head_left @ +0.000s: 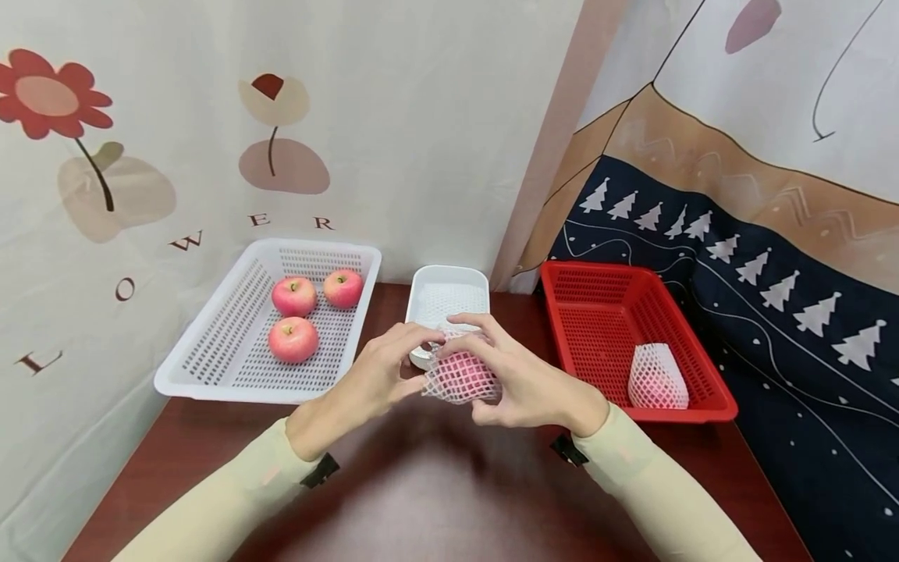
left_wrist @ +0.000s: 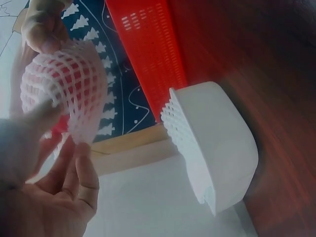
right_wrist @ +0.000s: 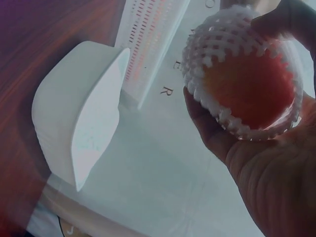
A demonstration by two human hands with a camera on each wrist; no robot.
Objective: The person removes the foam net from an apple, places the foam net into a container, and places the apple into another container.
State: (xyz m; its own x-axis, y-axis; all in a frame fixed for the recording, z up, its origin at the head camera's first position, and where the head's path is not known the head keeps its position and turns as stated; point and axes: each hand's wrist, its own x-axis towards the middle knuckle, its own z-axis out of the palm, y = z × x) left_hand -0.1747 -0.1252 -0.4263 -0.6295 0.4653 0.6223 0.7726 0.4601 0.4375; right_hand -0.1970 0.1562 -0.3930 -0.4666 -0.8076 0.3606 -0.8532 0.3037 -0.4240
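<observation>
"Where is the apple (right_wrist: 249, 89) held?"

"It is held between the two hands, above the bench (head_left: 435, 499). A white foam net (left_wrist: 89, 74) is drawn over it, and a broad patch of red skin is left uncovered at the net's mouth, as shown in the right wrist view."

"And how are the fingers set?"

"Those of the right hand (head_left: 523, 371) are half curled round the covered apple, with the thumb opposed. By the left hand (head_left: 389, 363) the net's edge is pinched between thumb and fingertips; how firmly cannot be judged, since that thumb is blurred in the left wrist view."

"What is placed around them?"

"Just beyond the fingers a white plastic tub (left_wrist: 222, 133) is set, with spare nets (left_wrist: 180, 131) at its rim. To the left of the left fingers, three bare apples (head_left: 293, 340) are contained in a white basket (head_left: 242, 367). To the right of the right fingers, one wrapped apple (head_left: 658, 378) is contained in a red basket (head_left: 590, 336)."

"What could go wrong?"

"If the edge is pulled too hard, the thin foam strands could be torn. If the right fingers are loosened early, the apple could be slipped out through the mouth, dropped and bruised."
</observation>
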